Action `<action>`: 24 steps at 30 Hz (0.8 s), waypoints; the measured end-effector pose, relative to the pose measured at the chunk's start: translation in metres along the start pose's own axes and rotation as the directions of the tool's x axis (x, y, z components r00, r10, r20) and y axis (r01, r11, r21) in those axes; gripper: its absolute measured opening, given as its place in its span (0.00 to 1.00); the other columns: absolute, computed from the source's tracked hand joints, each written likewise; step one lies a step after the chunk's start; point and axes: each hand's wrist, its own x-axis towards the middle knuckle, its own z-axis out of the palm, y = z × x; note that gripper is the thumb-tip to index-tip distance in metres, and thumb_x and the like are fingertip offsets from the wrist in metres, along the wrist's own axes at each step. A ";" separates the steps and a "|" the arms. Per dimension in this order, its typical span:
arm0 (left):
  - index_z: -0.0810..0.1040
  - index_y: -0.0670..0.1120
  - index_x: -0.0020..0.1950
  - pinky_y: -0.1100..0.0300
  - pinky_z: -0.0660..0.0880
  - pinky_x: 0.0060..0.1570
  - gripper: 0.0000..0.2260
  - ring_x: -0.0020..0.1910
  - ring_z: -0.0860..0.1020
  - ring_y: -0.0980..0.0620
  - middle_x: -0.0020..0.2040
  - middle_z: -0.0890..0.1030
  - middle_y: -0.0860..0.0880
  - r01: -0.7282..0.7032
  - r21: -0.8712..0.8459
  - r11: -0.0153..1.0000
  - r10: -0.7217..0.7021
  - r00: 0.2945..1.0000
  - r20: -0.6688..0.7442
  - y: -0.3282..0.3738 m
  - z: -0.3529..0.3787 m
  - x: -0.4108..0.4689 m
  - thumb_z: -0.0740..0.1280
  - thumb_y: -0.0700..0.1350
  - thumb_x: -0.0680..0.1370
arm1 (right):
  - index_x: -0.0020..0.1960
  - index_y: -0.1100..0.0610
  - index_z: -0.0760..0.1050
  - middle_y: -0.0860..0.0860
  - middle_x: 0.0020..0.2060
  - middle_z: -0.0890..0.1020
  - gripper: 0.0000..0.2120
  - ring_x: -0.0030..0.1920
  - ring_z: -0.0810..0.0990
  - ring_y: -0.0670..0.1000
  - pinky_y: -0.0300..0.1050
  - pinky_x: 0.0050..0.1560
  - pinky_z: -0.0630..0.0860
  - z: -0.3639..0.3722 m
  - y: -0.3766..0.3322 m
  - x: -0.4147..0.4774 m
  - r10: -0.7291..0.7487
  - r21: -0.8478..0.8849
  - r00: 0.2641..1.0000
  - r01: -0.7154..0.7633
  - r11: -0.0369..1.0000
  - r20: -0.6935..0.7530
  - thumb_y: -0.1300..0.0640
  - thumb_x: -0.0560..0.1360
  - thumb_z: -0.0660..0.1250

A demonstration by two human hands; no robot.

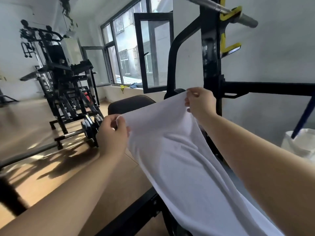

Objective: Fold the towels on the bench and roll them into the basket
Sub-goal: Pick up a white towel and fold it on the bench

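Observation:
A white towel (179, 159) is stretched out lengthwise above the black padded bench (129, 103), running from its far end down toward me. My left hand (112, 133) pinches the towel's far left corner. My right hand (200, 103) pinches the far right corner, held a little higher. Between the two hands the far edge is taut. The towel covers most of the bench; only the bench's far end shows. No basket can be made out for certain.
A black rack upright (210, 57) with yellow hooks and a steel barbell (221, 7) stands just behind my right hand. A white bag-like container (301, 142) sits at the right. A weight machine (64, 79) and dumbbells (90, 126) stand at the left on the wooden floor.

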 end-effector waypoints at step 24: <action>0.81 0.48 0.62 0.46 0.75 0.57 0.12 0.55 0.77 0.45 0.55 0.78 0.48 -0.795 0.503 0.339 0.428 0.606 0.670 -0.056 -0.003 0.074 0.66 0.40 0.79 | 0.75 0.51 0.64 0.51 0.73 0.70 0.26 0.71 0.71 0.57 0.48 0.63 0.67 0.116 0.077 0.022 0.016 -0.392 0.908 0.166 0.905 0.420 0.43 0.80 0.63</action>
